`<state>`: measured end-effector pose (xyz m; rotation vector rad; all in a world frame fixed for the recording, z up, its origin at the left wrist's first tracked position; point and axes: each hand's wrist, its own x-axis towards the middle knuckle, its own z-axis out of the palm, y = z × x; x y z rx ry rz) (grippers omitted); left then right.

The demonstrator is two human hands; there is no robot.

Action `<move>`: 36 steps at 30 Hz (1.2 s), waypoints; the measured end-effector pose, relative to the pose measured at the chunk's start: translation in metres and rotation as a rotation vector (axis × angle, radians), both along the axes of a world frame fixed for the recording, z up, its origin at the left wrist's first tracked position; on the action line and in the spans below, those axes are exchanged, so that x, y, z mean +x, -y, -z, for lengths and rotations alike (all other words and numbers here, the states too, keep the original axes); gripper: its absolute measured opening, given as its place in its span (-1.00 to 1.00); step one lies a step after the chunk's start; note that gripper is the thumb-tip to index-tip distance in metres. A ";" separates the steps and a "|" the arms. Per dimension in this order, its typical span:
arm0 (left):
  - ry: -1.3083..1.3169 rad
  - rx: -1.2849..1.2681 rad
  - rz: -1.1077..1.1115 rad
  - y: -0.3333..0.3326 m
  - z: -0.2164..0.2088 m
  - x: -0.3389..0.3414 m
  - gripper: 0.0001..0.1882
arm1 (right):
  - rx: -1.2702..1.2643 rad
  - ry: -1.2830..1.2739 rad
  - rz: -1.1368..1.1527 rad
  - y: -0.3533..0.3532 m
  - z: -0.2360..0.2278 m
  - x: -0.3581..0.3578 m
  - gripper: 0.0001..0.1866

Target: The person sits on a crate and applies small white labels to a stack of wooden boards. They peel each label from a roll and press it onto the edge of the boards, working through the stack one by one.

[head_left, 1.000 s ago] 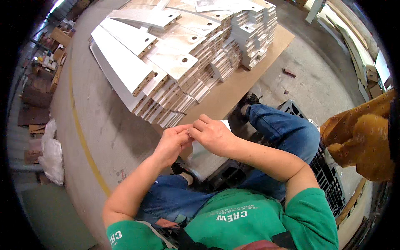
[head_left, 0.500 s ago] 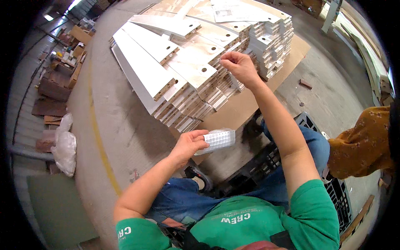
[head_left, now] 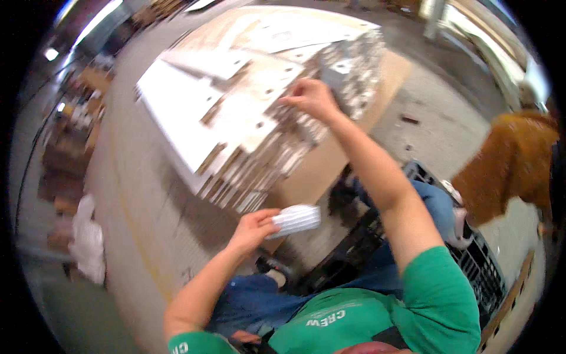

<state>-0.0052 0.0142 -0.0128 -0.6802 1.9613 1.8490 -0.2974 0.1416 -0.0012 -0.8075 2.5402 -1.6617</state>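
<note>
On my feed the two hands are well apart. My left hand pinches one end of a small white sheet, held in the air just off the near side of the stack of boards. My right hand is over the stack's right part, fingers curled (too blurred for me to tell whether they grip or touch anything). Brown cardboard shows beneath the boards.

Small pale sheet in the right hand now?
No, the fingers of the left hand grip the small pale sheet, well apart from the right hand.
</note>
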 end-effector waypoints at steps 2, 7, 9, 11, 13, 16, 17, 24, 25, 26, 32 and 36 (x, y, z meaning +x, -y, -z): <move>-0.016 0.032 0.025 0.005 0.007 -0.004 -0.51 | -0.043 -0.041 0.033 0.009 0.002 -0.003 -0.64; 0.003 -0.027 0.036 0.003 -0.005 -0.007 -0.52 | -0.042 -0.066 -0.109 0.008 -0.002 0.009 -0.70; 0.002 0.021 0.044 0.009 0.007 0.000 -0.56 | -0.040 0.016 -0.122 0.015 0.001 0.011 -0.71; -0.012 0.087 0.046 0.012 0.009 0.002 -0.59 | -0.004 -0.058 -0.119 0.030 0.001 0.010 -0.76; -0.021 0.103 0.060 0.017 0.013 0.003 -0.59 | 0.028 -0.161 -0.128 0.038 -0.004 0.005 -0.74; -0.045 0.073 0.054 0.019 0.011 0.011 -0.58 | -0.028 -0.025 -0.198 0.022 -0.018 0.022 -0.71; -0.042 0.047 0.042 0.019 0.010 0.013 -0.58 | -0.032 0.116 -0.264 0.010 -0.029 0.035 -0.68; 0.002 0.016 0.105 0.017 0.017 0.008 -0.56 | -0.049 0.283 -0.500 0.019 0.003 0.076 -0.74; 0.001 0.015 0.109 0.015 0.015 0.007 -0.56 | -0.083 0.249 -0.450 0.025 0.006 0.078 -0.74; -0.001 0.013 0.113 0.013 0.011 0.006 -0.56 | -0.075 0.220 -0.425 0.029 0.007 0.078 -0.73; -0.002 -0.019 0.109 0.011 0.013 0.004 -0.58 | 0.043 0.128 -0.363 0.051 -0.002 0.072 -0.68; 0.017 -0.048 0.116 0.000 -0.005 0.001 -0.59 | 0.103 0.340 -0.474 0.041 -0.020 0.074 -0.71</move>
